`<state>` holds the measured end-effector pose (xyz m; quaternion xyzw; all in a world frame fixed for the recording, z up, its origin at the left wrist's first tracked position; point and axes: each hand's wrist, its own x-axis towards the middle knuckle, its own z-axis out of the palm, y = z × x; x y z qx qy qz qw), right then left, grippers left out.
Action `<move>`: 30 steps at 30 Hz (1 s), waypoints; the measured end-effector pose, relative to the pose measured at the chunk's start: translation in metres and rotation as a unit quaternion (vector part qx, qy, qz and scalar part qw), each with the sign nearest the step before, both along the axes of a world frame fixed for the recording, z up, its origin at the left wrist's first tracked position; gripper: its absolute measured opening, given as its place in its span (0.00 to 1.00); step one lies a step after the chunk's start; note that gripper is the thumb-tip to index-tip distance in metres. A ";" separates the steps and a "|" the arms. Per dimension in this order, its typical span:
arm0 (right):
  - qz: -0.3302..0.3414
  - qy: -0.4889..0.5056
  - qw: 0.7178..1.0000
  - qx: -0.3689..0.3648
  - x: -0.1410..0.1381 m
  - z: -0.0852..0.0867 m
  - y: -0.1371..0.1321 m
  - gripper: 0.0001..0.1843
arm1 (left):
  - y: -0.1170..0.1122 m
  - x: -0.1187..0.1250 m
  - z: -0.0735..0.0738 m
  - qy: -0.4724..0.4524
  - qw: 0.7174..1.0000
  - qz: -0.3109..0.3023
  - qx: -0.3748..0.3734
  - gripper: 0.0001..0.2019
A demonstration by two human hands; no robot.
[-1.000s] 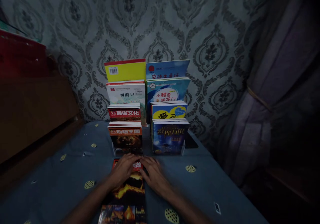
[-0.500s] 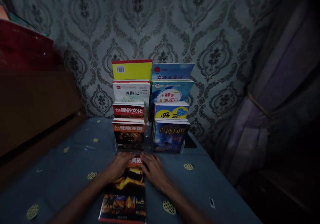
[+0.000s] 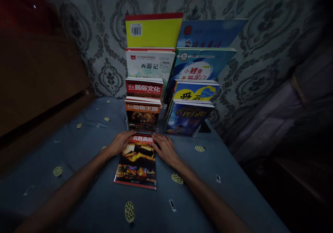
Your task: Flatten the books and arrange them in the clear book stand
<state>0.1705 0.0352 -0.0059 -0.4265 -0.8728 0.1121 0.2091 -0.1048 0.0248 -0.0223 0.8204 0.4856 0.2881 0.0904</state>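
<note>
A red-and-orange picture book (image 3: 137, 161) lies flat on the blue cloth, its title end toward the rack. My left hand (image 3: 120, 142) rests at the book's far left corner, fingers curled over the edge. My right hand (image 3: 164, 149) lies flat along the book's far right edge, fingers spread. Just beyond stands a tiered rack of upright books in two columns: a lion-cover book (image 3: 142, 113) in front on the left, a dark blue book (image 3: 188, 118) in front on the right, and a yellow book (image 3: 153, 32) at the top back.
The blue cloth (image 3: 78, 149) with pale round spots covers the surface. Patterned grey wallpaper (image 3: 104, 35) rises behind the rack. A brown wooden board (image 3: 36, 77) runs along the left, and a purple curtain (image 3: 286, 104) hangs at the right.
My hands have slid apart from the top of the book to its two far corners, uncovering the title. The view has moved closer and tilted down.
</note>
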 end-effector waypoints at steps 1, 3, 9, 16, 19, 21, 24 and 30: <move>-0.001 -0.002 1.000 0.002 0.000 0.000 0.000 0.23 | 0.000 0.000 0.000 -0.001 1.000 0.002 0.000 0.22; -0.001 -0.007 1.000 0.002 -0.001 0.000 -0.002 0.23 | -0.001 0.001 0.001 -0.001 1.000 0.007 -0.001 0.23; -0.020 -0.026 0.999 0.007 -0.002 -0.001 -0.009 0.23 | -0.002 0.001 0.002 0.018 1.000 0.008 0.004 0.23; -0.018 -0.023 1.000 0.004 0.002 0.000 -0.015 0.23 | -0.002 0.002 0.007 0.064 0.998 -0.003 0.024 0.22; -0.014 -0.013 1.000 -0.003 0.003 0.000 -0.014 0.23 | -0.004 0.008 0.016 0.126 0.991 -0.001 0.035 0.21; -0.014 -0.005 1.000 -0.004 0.003 -0.001 -0.013 0.22 | -0.006 0.016 0.023 0.163 0.986 0.000 0.045 0.21; -0.016 0.007 1.000 0.005 0.004 -0.002 -0.013 0.22 | -0.006 0.030 0.031 0.194 0.980 -0.014 0.048 0.20; -0.021 0.010 0.999 0.028 0.004 -0.001 -0.015 0.18 | 0.005 0.059 0.035 0.200 0.976 -0.075 0.032 0.23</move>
